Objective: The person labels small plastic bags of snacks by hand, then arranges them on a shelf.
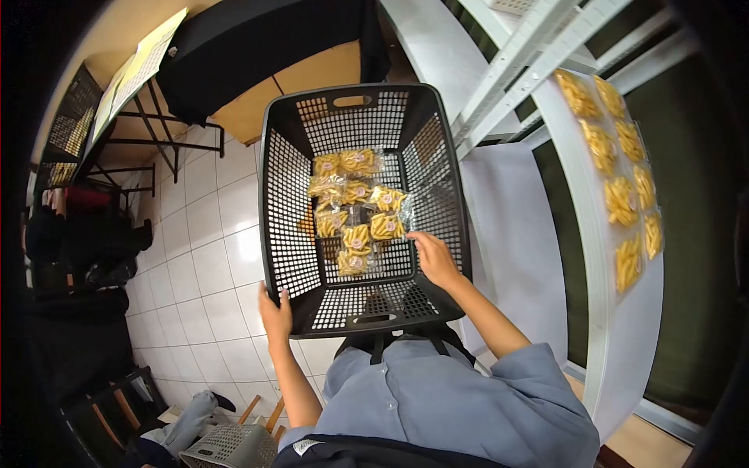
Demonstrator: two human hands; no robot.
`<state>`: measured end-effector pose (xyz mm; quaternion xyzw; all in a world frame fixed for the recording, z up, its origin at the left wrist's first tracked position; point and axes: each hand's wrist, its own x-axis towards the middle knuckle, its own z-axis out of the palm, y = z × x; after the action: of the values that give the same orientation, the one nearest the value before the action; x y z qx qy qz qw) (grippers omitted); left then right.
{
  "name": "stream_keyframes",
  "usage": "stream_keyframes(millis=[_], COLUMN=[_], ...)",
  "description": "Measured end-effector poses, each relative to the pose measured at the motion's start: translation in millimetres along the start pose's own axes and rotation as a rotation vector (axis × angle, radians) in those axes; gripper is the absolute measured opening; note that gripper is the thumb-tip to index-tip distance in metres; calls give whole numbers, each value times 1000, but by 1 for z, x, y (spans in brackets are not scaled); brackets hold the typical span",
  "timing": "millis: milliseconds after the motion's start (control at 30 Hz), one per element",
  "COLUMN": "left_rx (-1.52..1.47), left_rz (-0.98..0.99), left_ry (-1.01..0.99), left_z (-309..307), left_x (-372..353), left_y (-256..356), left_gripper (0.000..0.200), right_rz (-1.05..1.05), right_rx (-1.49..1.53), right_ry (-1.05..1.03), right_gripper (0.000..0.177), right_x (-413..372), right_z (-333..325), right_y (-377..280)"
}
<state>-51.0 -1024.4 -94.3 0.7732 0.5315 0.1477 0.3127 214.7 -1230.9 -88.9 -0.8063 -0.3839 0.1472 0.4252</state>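
Note:
A large black perforated basket is in front of me, with several clear packets of yellow snacks lying on its bottom. My left hand grips the basket's near left corner, thumb over the rim. Inside the basket, at its right side, my right hand has its fingertips at the edge of a snack packet. Its fingers are drawn together, and whether they hold that packet is too small to tell.
White shelving stands to the right, with several snack packets on one shelf. A folding table is at the upper left. At the lower left are a person's leg and a grey basket.

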Motion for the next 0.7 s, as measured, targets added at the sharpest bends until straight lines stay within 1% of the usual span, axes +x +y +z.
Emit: stream_keyframes(millis=[33, 67, 100, 167, 200, 233, 267, 300, 367, 433, 467, 500, 567, 600, 633, 700], left_rx=[-90, -43, 3, 1, -27, -55, -46, -44, 85, 86, 116, 145, 113, 87, 62, 60], left_rz=[-50, -47, -41, -79, -99, -115, -111, -116, -46, -81, -66, -50, -38, -53, -67, -61], left_ry=[-110, -75, -39, -48, -46, -43, -5, -5, 88, 74, 86, 99, 101, 92, 82, 86], left_z=[2, 4, 5, 3, 4, 5, 6, 10, 13, 14, 15, 16, 15, 15, 15, 16], left_x=[-1, -2, -2, -1, 0, 2, 1, 0, -2, -1, -1, 0, 2, 2, 2, 2], left_y=[0, 0, 2, 8, 9, 11, 14, 14, 10, 8, 8, 9, 14, 15, 14, 11], left_gripper=[42, 38, 35, 35, 37, 39, 41, 41, 42, 44, 44, 44, 43, 44, 44, 45], right_rz=[68, 229, 306, 754, 871, 988, 864, 865, 1316, 1610, 1662, 1669, 1614, 1650, 1667, 1663], right_rx=[-50, 57, 24, 160, 185, 210, 42, 41, 142, 408, 490, 564, 801, 827, 662, 750], right_ry=[-81, -210, -238, -231, -165, -95, -167, -172, 72, 239, 233, 291, 441, 623, 586, 599], right_gripper=[27, 33, 34, 36, 41, 47, 55, 55, 59, 73, 80, 83, 88, 76, 77, 89], right_x=[7, 13, 17, 28, 29, 36, 42, 50, 59, 70, 74, 79, 93, 90, 93, 106], right_z=[20, 41, 64, 105, 130, 139, 140, 146, 169, 164, 155, 158, 165, 193, 191, 188], right_y=[16, 39, 66, 107, 141, 153, 167, 185, 220, 197, 181, 178, 173, 226, 219, 210])
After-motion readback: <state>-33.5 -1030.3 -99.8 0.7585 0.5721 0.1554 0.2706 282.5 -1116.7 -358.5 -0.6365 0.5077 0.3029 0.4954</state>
